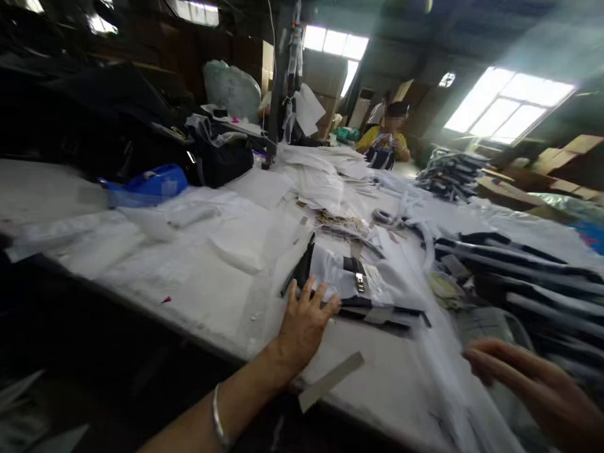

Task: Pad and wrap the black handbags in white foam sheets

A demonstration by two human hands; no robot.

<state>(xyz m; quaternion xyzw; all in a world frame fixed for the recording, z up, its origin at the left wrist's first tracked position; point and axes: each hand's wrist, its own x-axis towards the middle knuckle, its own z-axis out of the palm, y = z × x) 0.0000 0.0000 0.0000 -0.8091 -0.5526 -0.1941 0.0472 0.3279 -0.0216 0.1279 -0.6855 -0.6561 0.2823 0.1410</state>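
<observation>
Bright windows point(509, 104) light a dim workroom in the head camera's view, where cardboard boxes point(325, 69) are piled at the back and a broad pale table point(377, 371) slants across the floor. Across the table a person in a yellow top point(370, 137) has both hands raised near a dark striped piece.

Near the table's front edge lies a flat dark item point(346, 286), partly covered with white or clear wrapping and bearing a metal buckle point(360, 282). The wearer's left hand point(304, 324) is at its near left corner, fingers spread and slightly bent, touching it without gripping; a silver bracelet point(218, 415) circles that wrist. A beige strip point(330, 382) lies just beside this hand, overhanging the table edge.

The right hand point(533, 384) is blurred at the lower right, well apart from the dark item and nearest some clear plastic point(495, 330); whether it grasps anything cannot be told. Beyond it are layered dark and white pieces point(542, 277). Behind the dark item sit white sheets point(321, 182) and a grey roll point(382, 216). Farther left lie a blue bag point(155, 185) and a black bag point(221, 157).
</observation>
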